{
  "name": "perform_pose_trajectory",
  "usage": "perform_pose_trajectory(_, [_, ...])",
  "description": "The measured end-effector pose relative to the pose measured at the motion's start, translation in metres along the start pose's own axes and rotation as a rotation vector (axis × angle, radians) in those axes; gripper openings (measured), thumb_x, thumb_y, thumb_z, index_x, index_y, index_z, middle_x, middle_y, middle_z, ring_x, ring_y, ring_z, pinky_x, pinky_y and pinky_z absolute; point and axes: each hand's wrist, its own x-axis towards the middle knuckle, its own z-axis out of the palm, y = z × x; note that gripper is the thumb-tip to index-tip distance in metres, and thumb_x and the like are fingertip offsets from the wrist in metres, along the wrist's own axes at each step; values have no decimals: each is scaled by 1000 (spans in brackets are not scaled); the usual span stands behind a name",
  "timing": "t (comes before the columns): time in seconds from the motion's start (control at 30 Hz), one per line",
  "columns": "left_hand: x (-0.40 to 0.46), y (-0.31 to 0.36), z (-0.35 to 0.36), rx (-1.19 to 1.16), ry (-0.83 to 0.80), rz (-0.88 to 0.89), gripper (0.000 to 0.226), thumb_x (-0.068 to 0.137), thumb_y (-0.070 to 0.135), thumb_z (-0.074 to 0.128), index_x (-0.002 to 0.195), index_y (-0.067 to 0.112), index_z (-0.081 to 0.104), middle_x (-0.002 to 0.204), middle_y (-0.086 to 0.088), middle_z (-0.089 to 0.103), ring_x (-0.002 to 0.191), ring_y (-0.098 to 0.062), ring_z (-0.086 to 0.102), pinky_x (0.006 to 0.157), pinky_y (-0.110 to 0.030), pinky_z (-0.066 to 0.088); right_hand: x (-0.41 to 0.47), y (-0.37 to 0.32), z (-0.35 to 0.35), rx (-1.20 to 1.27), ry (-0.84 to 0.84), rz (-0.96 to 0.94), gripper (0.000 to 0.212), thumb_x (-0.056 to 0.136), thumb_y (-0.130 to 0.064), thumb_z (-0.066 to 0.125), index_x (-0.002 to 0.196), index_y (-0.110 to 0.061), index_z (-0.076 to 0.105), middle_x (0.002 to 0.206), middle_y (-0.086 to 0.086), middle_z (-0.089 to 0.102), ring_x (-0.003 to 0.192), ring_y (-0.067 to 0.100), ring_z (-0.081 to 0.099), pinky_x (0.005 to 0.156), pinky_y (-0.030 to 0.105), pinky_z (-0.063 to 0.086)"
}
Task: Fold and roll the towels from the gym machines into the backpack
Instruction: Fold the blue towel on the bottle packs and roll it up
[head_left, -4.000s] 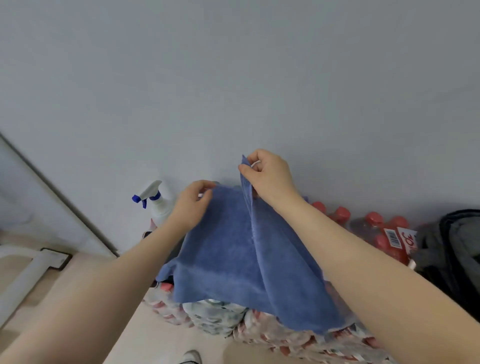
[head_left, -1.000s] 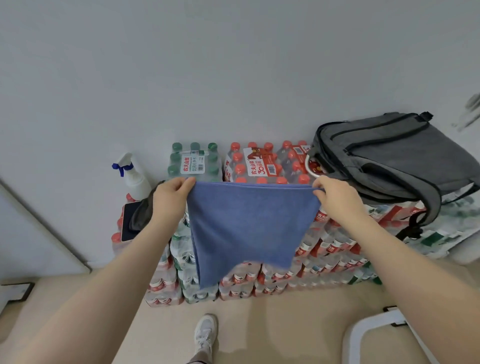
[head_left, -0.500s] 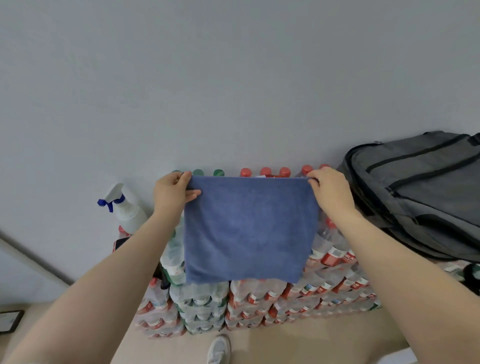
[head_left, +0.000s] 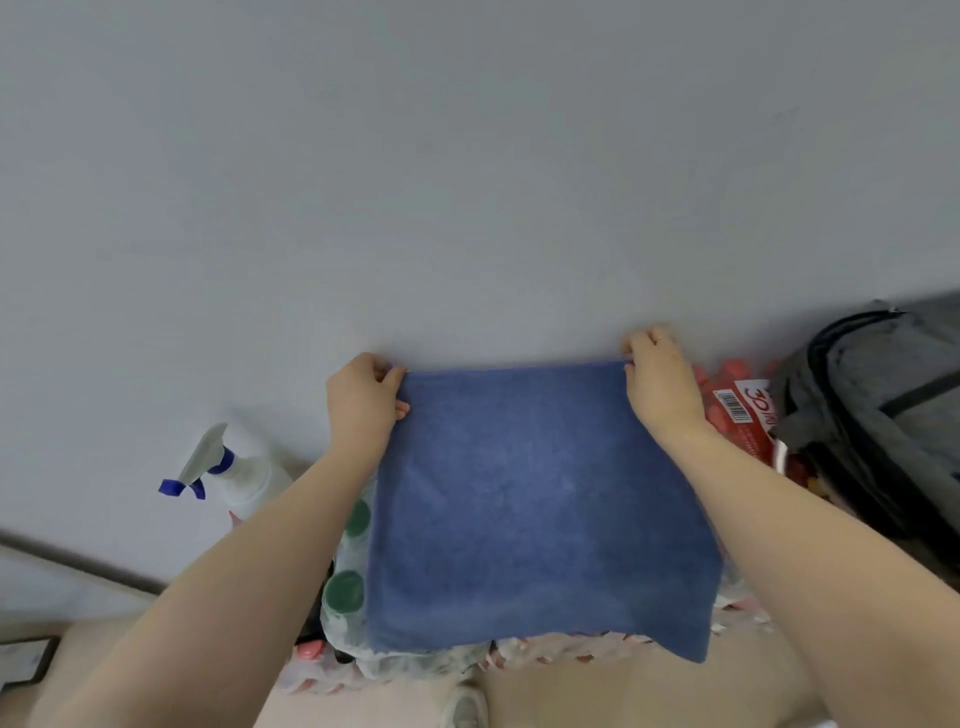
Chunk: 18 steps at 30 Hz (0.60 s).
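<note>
Head view: my left hand (head_left: 363, 400) and right hand (head_left: 660, 384) each pinch a top corner of the towel (head_left: 535, 509), stretched between them; backpack (head_left: 878, 415) right of my right hand.

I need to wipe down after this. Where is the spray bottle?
In the head view, the spray bottle stands low on the left against the wall, just left of the left forearm.

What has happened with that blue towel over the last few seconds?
Four seconds ago the towel hung bunched between close hands. The left hand and right hand have since spread apart, stretching it flat over the bottles. Both still pinch its top corners; the backpack stays at right.
</note>
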Motion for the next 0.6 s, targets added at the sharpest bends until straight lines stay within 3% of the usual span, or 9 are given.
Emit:
perform_pose_trajectory(0.03, [-3, -1, 2, 64, 7, 24, 3, 88, 13, 54, 86, 12, 57, 80, -7, 63, 66, -25, 65, 73, -36, 52, -2, -4, 3, -26, 31, -4, 21, 86, 3, 46, 105, 0, 56, 115, 19, 49, 102, 36, 47, 83, 40, 37])
perform_pose_trajectory(0.1, [-16, 0, 8, 245, 46, 132, 22, 86, 11, 54, 108, 6, 53, 112, -12, 55, 89, -34, 59, 77, -41, 47, -13, -19, 7, 5, 78, -102, 22, 87, -6, 48, 105, -2, 60, 114, 17, 54, 106, 37, 48, 88, 41, 37])
perform_pose_trajectory(0.17, [-32, 9, 15, 302, 85, 401, 27, 82, 9, 52, 108, 2, 54, 116, -18, 52, 93, -37, 58, 76, -41, 45, -29, -41, 13, 105, 22, -286, 34, 86, -21, 43, 106, -1, 62, 116, 19, 58, 110, 39, 53, 95, 42, 40])
perform_pose_trajectory(0.23, [-45, 13, 26, 390, -42, 692, 37, 80, 16, 41, 110, 1, 58, 117, -22, 56, 101, -38, 59, 84, -39, 44, -46, -59, 23, 69, -169, -436, 50, 90, -33, 37, 127, -2, 51, 138, 19, 46, 131, 34, 39, 109, 42, 29])
perform_pose_trajectory(0.27, [-49, 13, 31, 480, -205, 733, 45, 84, 23, 35, 120, 3, 54, 129, -22, 51, 116, -36, 52, 95, -39, 39, -53, -64, 27, 11, -281, -456, 54, 94, -35, 36, 139, -6, 37, 150, 12, 30, 141, 28, 23, 114, 38, 18])
perform_pose_trajectory(0.33, [-53, 1, 36, 742, -439, 657, 60, 92, 45, 20, 142, 14, 32, 154, -12, 18, 142, -27, 20, 114, -39, 15, -58, -62, 33, -82, -400, -436, 58, 98, -39, 30, 148, -16, 13, 157, -1, 5, 145, 16, 0, 117, 35, 1])
perform_pose_trajectory(0.4, [-52, -11, 35, 886, -471, 565, 62, 93, 56, 15, 147, 26, 13, 157, -4, -2, 145, -21, 2, 116, -37, 1, -59, -51, 30, -124, -420, -384, 58, 98, -43, 26, 148, -22, 5, 158, -4, -3, 145, 14, -4, 117, 36, -1])
perform_pose_trajectory(0.5, [-54, -15, 26, 868, -421, 476, 62, 94, 54, 23, 148, 27, 5, 157, -4, -2, 145, -19, -1, 116, -36, -2, -65, -19, 18, -152, -434, -288, 58, 98, -45, 24, 148, -26, 3, 157, -5, -5, 145, 14, -4, 116, 36, -3])
perform_pose_trajectory(0.6, [-64, -21, 10, 822, -349, 391, 62, 95, 51, 25, 148, 21, 9, 157, -5, 1, 145, -21, 1, 117, -35, 1, -80, 16, 7, -192, -403, -178, 59, 97, -47, 20, 148, -25, 2, 158, -4, -3, 145, 15, -4, 116, 37, -3])
